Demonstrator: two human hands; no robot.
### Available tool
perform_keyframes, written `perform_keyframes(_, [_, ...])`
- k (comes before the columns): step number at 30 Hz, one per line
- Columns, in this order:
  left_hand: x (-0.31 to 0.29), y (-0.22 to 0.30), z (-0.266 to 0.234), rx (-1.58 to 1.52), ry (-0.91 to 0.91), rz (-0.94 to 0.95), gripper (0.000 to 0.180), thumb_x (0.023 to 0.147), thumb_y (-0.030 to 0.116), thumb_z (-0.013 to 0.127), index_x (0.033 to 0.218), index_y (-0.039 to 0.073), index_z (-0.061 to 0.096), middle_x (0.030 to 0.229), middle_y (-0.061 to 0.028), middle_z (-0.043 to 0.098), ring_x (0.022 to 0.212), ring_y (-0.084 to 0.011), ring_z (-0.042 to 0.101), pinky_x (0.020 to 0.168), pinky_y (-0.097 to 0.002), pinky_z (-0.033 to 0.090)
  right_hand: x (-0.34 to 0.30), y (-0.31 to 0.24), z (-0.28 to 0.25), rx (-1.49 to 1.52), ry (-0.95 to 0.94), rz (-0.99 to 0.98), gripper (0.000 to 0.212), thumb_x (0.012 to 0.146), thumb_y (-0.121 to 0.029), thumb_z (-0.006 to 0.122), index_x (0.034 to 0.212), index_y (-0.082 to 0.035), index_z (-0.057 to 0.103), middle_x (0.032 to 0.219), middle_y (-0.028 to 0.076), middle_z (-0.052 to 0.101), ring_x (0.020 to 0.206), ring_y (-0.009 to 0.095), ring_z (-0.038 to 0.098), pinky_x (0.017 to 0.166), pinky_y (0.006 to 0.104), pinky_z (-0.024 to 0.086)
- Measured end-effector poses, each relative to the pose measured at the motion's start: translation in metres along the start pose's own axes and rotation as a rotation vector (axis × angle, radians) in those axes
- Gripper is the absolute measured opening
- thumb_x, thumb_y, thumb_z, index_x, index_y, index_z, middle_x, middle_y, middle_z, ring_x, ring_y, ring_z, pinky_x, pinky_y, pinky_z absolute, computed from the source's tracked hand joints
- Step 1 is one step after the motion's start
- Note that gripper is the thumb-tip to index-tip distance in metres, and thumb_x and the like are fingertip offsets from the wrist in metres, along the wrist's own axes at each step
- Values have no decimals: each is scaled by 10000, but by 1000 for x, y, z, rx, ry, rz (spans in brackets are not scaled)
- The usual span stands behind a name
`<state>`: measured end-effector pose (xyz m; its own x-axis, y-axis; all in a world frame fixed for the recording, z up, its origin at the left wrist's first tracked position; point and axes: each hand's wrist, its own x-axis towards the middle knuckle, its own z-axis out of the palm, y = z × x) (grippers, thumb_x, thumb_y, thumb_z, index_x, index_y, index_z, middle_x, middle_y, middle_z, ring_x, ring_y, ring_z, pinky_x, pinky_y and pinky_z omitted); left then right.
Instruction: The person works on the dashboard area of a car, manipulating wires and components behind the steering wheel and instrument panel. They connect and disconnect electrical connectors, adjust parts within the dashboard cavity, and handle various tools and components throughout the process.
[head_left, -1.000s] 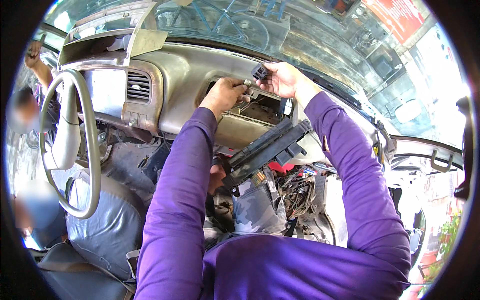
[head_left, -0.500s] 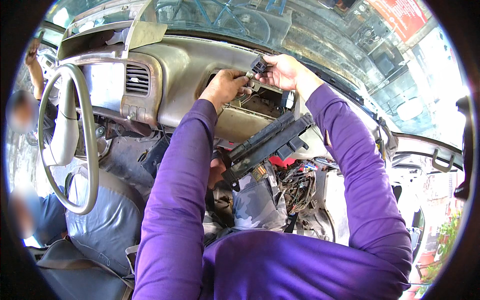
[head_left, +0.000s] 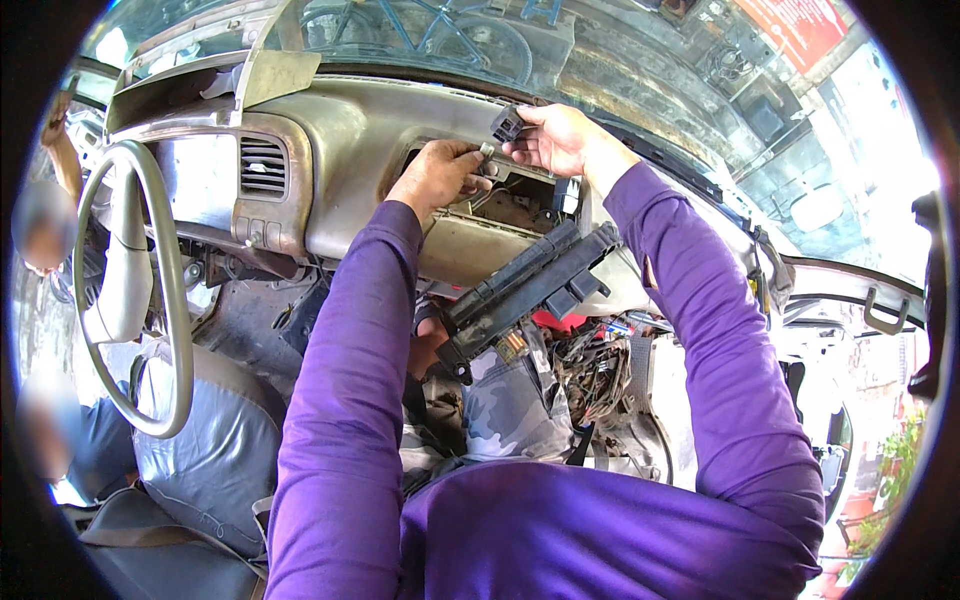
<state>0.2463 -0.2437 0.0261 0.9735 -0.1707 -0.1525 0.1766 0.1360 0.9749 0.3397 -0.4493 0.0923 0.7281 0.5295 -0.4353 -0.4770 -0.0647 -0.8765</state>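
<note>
- A small black block (head_left: 508,124), with openings in the side facing the viewer, is raised above a vehicle's dashboard; the right hand (head_left: 553,138) has its thumb and fingers clamped on it.
- Just beside it, to the left and slightly lower, the left hand (head_left: 440,175) pinches a small pale piece (head_left: 487,151), apparently a connector, between thumb and forefinger.
- Block and pale piece are near each other but apart, so nothing joins them at this moment.
- Directly below the fingers, a rectangular opening (head_left: 515,205) in the dashboard (head_left: 350,130) stands uncovered, its dark interior showing; closing it up appears to be left undone.
- Lower down, a long black housing (head_left: 530,285) slants across in front of the person's lap; it looks loose rather than fitted. What supports it is unclear.
- Below and right of the fingers, a tangle of wires (head_left: 590,385) lies exposed, suggesting the work is only partway along.
- Well left of the fingers are a steering wheel (head_left: 182,300) and a grey seat (head_left: 205,445); beyond the wheel is another person's raised arm (head_left: 68,168).
</note>
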Motion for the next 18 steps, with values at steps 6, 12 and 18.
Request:
perform_keyframes(6, [-1, 1, 0, 14, 15, -1, 301, 1065, 146, 585, 1293, -44, 631, 1053, -90, 743, 789, -146, 734, 698, -275, 567, 1, 1, 1, 29, 115, 5, 277, 1122, -267, 470, 1156, -26, 603, 1011, 136, 714, 848, 258, 703, 753, 387, 616])
perform_keyframes(12, [-2, 5, 0, 71, -8, -24, 292, 1075, 182, 569, 1307, 13, 628, 1095, -59, 752, 845, -129, 735, 760, -284, 581, 2, 4, -1, 56, 268, -66, 248, 1074, -284, 606, 1094, -37, 625, 931, 118, 713, 771, 235, 697, 666, 356, 616])
perform_keyframes(18, [5, -4, -5, 25, -4, 16, 280, 1071, 158, 570, 1277, -14, 649, 1039, -77, 755, 779, -136, 725, 717, -273, 562, 0, 0, 6, 42, 310, -99, 231, 1044, -264, 664, 1091, -38, 648, 921, 106, 716, 763, 226, 694, 661, 355, 612])
